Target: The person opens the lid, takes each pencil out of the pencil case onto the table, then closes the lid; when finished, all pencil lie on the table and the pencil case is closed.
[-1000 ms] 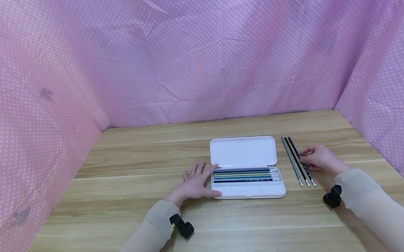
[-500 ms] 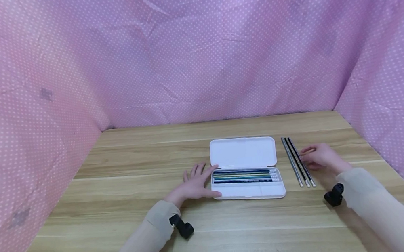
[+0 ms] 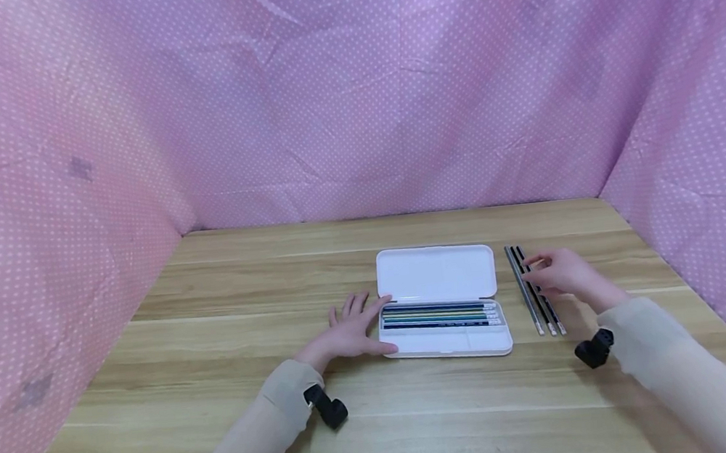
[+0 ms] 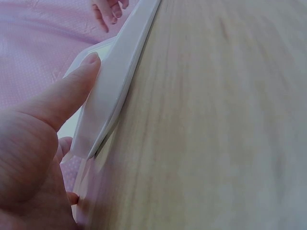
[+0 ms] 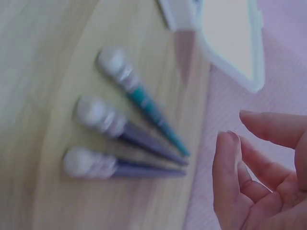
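Observation:
An open white pencil case [image 3: 436, 274] lies on the table, with several pencils [image 3: 437, 316] side by side in its base. My left hand [image 3: 347, 334] rests at its left end, fingers spread; in the left wrist view the thumb [image 4: 79, 88] lies straight on the rim. Three loose pencils lie right of the case, eraser ends toward me: a teal one [image 5: 148, 108] and two dark ones [image 5: 144, 143]. My right hand [image 3: 568, 280] is over their upper part. Between its thumb and fingertips there is a gap, and nothing is held.
The wooden table [image 3: 245, 296] extends to both sides. Pink dotted cloth [image 3: 352, 111] hangs behind it and along both sides. The raised lid stands on the far side of the case.
My right hand has moved left and up from beside the rightmost loose pencil to over the pencils. The left hand and the case stay where they were.

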Action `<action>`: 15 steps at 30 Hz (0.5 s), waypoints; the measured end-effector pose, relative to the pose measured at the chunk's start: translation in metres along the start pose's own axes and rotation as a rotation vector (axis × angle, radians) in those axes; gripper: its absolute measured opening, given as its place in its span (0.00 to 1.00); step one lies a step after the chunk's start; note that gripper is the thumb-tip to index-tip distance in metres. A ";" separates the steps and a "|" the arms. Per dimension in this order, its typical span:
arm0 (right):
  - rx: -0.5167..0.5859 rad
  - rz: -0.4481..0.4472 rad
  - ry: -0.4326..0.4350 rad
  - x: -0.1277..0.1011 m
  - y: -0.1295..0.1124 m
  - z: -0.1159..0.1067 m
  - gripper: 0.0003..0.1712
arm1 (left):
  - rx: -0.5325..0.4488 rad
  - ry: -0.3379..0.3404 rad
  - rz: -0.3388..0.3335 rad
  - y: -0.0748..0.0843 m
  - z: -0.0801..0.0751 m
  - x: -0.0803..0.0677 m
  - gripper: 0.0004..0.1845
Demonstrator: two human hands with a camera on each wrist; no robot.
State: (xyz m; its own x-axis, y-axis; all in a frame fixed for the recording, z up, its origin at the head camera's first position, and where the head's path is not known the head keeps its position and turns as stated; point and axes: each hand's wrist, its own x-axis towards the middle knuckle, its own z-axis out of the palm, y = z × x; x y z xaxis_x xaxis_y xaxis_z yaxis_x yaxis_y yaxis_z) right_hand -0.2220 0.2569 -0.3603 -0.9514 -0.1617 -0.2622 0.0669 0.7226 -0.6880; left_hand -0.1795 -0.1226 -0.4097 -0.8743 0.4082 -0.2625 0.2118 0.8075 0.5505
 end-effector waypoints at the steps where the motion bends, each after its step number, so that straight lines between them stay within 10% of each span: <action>1: 0.006 -0.011 -0.002 -0.001 -0.004 0.001 0.27 | 0.002 0.001 0.001 0.000 0.000 0.000 0.48; 15: -0.015 -0.206 -0.025 -0.012 -0.052 0.022 0.22 | 0.013 -0.005 -0.006 0.000 0.000 0.000 0.48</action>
State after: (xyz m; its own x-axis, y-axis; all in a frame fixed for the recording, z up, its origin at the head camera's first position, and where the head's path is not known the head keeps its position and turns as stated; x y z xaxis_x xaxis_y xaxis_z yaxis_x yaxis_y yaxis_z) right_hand -0.2078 0.2066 -0.3362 -0.9367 -0.3238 -0.1335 -0.1334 0.6821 -0.7190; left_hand -0.1797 -0.1223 -0.4100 -0.8735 0.4051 -0.2700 0.2118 0.8156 0.5384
